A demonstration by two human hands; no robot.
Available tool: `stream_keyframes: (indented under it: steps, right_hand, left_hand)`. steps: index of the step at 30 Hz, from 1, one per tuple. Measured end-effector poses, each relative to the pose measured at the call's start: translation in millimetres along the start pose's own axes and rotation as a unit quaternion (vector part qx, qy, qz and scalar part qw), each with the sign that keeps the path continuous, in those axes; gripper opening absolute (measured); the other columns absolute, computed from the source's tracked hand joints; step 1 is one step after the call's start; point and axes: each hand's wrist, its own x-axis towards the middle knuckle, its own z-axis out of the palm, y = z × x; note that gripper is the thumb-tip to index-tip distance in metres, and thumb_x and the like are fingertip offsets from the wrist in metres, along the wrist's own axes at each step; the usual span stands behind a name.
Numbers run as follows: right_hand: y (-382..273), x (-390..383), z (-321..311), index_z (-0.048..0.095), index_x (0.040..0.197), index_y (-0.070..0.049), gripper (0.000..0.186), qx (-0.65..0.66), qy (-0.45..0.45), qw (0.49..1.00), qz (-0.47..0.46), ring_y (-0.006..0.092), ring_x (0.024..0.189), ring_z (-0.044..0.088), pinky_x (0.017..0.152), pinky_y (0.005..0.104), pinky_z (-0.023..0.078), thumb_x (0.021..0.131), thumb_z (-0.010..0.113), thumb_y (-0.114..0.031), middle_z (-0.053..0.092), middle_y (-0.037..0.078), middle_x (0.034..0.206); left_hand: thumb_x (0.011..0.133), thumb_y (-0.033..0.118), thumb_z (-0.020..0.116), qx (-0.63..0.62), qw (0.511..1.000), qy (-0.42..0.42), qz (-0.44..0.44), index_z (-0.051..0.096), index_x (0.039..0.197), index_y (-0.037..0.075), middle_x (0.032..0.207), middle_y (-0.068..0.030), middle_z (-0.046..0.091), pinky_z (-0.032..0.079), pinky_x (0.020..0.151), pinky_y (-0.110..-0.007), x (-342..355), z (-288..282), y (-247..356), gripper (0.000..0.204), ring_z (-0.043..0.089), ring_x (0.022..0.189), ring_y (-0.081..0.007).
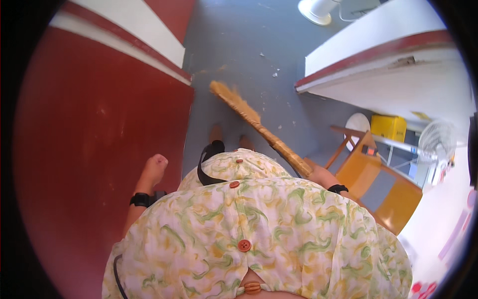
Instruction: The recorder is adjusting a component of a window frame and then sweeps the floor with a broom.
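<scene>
A straw broom [275,140] slants across the middle of the head view, its brown wrapped handle at the lower right and its tan bristle end at the upper left. My right hand [321,176] is closed round the top of the handle, a black band on that wrist. The bristles are close to the grey floor; I cannot tell whether they touch it. My left hand [155,168] is curled into a fist with nothing visible in it, apart from the broom, in front of the dark red surface. A black band sits on that wrist too.
Small white scraps [275,74] lie on the grey floor [239,50]. A dark red wall or panel [104,114] bounds the left; a white wall with red trim [378,57] juts in at right. A wooden chair [362,167], yellow box [388,128] and white fan [438,141] stand at right.
</scene>
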Motion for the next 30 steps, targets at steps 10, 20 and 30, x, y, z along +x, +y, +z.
stream_keyframes:
  steps: [10, 20, 30]
  right_hand:
    - [36, -105, 181, 0.064, 0.101, -0.003, 0.033, 0.394, 0.001, 0.912, 0.114, 0.0244, 0.074, 0.063, 0.068, 0.0354, 0.049, 0.071, 0.064, -0.015, 0.065, 0.014, 0.082]
    - [-54, -74, 163, 0.058, 0.099, -0.002, 0.029, 0.659, -0.042, 0.744, 0.103, 0.0181, 0.065, 0.057, 0.053, 0.0348, 0.045, 0.072, 0.063, -0.009, 0.060, 0.008, 0.073]
    - [-125, -38, 43, 0.038, 0.131, -0.006, 0.064, 0.551, -0.026, 0.824, -0.133, 0.0167, 0.072, 0.056, 0.062, 0.0291, 0.047, 0.073, 0.065, -0.009, 0.057, 0.009, 0.095]
  left_hand:
    - [0.087, 0.013, 0.055, 0.077, 0.987, -0.093, 0.110, 0.059, 0.086, 0.002, 0.073, -0.0003, 0.055, 0.042, 0.060, -0.025, 139, -37, 86, 0.011, 0.049, 0.066, -0.0097]
    - [0.084, 0.016, 0.057, 0.137, 0.968, -0.175, 0.120, 0.061, 0.088, 0.000, 0.076, -0.0095, 0.062, 0.047, 0.068, -0.033, 150, -34, 90, 0.016, 0.058, 0.073, -0.0177]
    - [0.083, 0.013, 0.056, 0.131, 0.982, -0.124, 0.054, 0.061, 0.084, 0.000, 0.077, -0.0120, 0.063, 0.048, 0.069, -0.034, 130, -67, 79, 0.014, 0.059, 0.072, -0.0209]
